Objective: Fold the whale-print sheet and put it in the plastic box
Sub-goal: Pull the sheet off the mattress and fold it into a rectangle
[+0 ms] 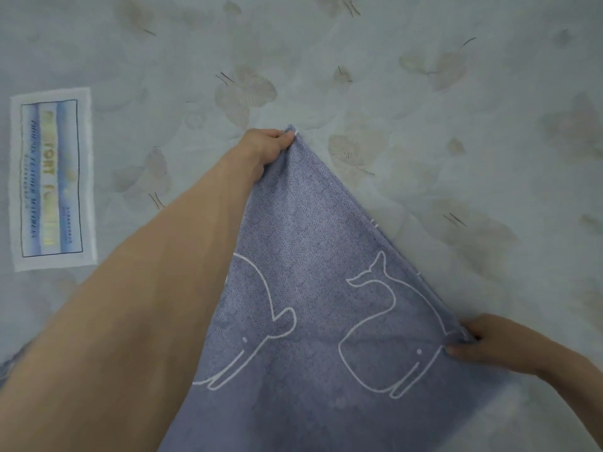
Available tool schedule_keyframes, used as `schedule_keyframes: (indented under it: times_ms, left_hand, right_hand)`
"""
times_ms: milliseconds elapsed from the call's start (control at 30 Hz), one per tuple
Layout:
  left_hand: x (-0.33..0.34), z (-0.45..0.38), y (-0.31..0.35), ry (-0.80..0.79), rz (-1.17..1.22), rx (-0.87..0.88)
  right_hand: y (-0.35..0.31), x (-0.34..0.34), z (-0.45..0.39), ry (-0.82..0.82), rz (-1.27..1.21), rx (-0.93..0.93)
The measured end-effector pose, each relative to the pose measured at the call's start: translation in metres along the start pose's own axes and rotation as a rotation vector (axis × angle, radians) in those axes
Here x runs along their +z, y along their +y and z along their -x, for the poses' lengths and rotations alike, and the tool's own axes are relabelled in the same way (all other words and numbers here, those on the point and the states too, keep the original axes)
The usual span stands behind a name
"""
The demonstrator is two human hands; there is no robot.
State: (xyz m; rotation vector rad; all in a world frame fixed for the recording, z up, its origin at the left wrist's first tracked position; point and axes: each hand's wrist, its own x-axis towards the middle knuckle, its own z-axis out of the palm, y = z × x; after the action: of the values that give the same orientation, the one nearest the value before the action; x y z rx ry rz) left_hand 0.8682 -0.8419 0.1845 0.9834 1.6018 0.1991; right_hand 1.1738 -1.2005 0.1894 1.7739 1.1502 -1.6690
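Left hand pinching sheet far corner, right hand apparently gripping near corner

The sewn label on the mattress carries blurred, unreadable print.

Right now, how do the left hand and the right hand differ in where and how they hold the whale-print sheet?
The left hand is stretched far out, pinching the whale-print sheet at its far corner; the right hand stays close in, gripping the near right corner. The left arm lies along the sheet's left edge and covers it; the right forearm comes in from the side, off the fabric. Both grip the same taut edge over the leaf-patterned mattress.
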Motion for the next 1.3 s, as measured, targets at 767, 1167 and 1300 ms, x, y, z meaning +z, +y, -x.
schedule_keyframes:
  times_ms: [767,1167,1300]
  left_hand:
    - [0.022,-0.009,-0.001,0.263,-0.104,0.112]
    - [0.036,-0.001,-0.002,0.314,-0.128,0.168]
    - [0.045,-0.013,-0.012,0.397,-0.154,0.295]
  right_hand:
    - [0.052,0.084,0.031,0.800,-0.444,-0.010]
    - [0.085,0.070,0.038,0.656,-0.264,0.010]
    - [0.083,0.072,0.034,0.703,-0.371,0.098]
